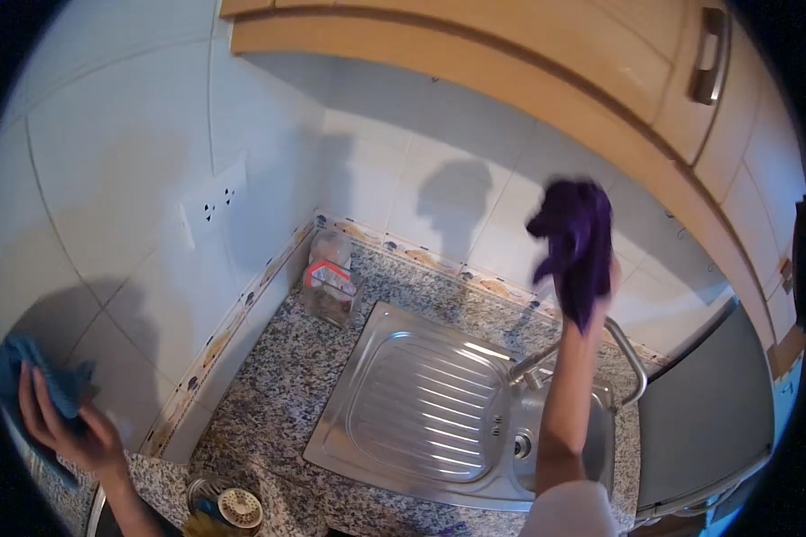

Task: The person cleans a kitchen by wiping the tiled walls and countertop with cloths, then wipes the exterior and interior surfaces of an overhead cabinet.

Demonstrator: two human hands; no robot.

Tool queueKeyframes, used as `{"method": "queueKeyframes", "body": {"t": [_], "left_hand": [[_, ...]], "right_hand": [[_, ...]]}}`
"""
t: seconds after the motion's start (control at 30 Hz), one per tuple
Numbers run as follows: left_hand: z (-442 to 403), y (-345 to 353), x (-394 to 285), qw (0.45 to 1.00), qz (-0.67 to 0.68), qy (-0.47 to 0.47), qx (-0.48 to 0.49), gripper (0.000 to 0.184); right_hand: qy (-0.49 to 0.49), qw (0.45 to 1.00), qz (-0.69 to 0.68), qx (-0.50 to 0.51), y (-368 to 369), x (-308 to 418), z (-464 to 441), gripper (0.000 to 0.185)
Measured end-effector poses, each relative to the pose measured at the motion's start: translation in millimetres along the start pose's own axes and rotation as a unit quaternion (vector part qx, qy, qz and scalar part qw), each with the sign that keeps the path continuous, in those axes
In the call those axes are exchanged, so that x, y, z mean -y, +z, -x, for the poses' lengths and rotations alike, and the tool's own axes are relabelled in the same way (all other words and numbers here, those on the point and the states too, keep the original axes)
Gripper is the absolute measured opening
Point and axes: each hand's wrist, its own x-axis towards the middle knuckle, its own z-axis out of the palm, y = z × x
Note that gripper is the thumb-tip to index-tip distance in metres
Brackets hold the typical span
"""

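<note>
At the far left, my left hand [85, 438] is closed around a teal-blue cloth [52, 380], close to the tiled side wall. My right hand [611, 285] is raised above the sink tap and grips a crumpled purple cloth [578, 237]. Loose ends of that cloth hang to the left, and it hides most of the fingers. Below the right arm lies a steel sink [331, 430] with a ribbed drainboard; the forearm covers part of its basin. A curved tap [631, 358] rises behind the basin.
Clear containers [333, 291], one with a red-edged label, stand in the counter corner. At the front left, a jar [208, 490] sits by a perforated cream disc [240, 507]. Wooden cabinets [475, 54] hang overhead. A grey panel [712, 403] borders the granite counter [282, 385] on the right.
</note>
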Motion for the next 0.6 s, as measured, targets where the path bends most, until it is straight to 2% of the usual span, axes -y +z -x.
{"method": "queueKeyframes", "body": {"t": [0.07,0.1,0.13,0.17,0.2,0.23,0.27,0.3,0.33,0.37,0.4,0.43,0.47,0.5,0.53,0.57,0.6], "left_hand": [[-37,18,-47,0.993,0.079,0.071,-0.059,0.035],[-63,28,-79,0.986,0.125,0.092,-0.057,0.025],[-84,48,-109,0.986,0.088,0.129,-0.056,0.020],[-109,68,-140,0.974,0.146,0.157,-0.079,0.022],[-124,101,-166,0.942,0.302,0.145,-0.026,0.031],[-149,122,-197,0.910,0.406,0.082,0.017,0.033],[-174,136,-212,0.931,0.323,0.153,-0.073,0.032],[-195,148,-224,0.935,0.231,0.217,-0.160,0.030],[-210,166,-239,0.916,0.336,0.176,-0.133,0.031],[-223,180,-247,0.884,0.437,0.133,-0.100,0.031],[-234,190,-245,0.884,0.438,0.130,-0.100,0.031],[-241,201,-239,0.887,0.385,0.185,-0.177,0.035],[-244,211,-235,0.879,0.328,0.239,-0.250,0.039],[-248,214,-232,0.880,0.331,0.238,-0.243,0.039],[-250,217,-227,0.873,0.352,0.227,-0.250,0.046],[-249,219,-224,0.866,0.371,0.215,-0.257,0.054],[-245,225,-221,0.867,0.371,0.215,-0.253,0.054]], "right_hand": [[-0.062,0.988,-0.110,-0.090,-11,35,55,0.047],[-0.152,0.981,-0.020,-0.118,-8,51,69,0.045],[-0.240,0.957,0.069,-0.145,-5,64,76,0.043],[-0.294,0.913,0.184,-0.214,-17,73,70,0.042],[-0.341,0.848,0.294,-0.279,-33,79,59,0.042],[-0.376,0.817,0.365,-0.239,-44,83,47,0.048],[-0.358,0.800,0.436,-0.204,-42,93,31,0.049],[-0.466,0.716,0.482,-0.194,-44,93,4,0.048],[-0.464,0.486,0.734,-0.101,-27,117,-4,0.049],[-0.482,0.423,0.761,-0.098,-25,113,-17,0.043],[-0.496,0.359,0.785,-0.092,-23,107,-30,0.038],[-0.496,0.359,0.786,-0.088,-19,104,-40,0.038],[-0.533,0.327,0.777,-0.067,-15,102,-49,0.031],[-0.566,0.295,0.768,-0.047,-8,97,-55,0.024],[-0.575,0.280,0.768,-0.040,3,91,-59,0.016],[-0.579,0.277,0.767,-0.020,13,83,-62,0.015],[-0.584,0.273,0.765,-0.002,25,75,-66,0.014]]}}
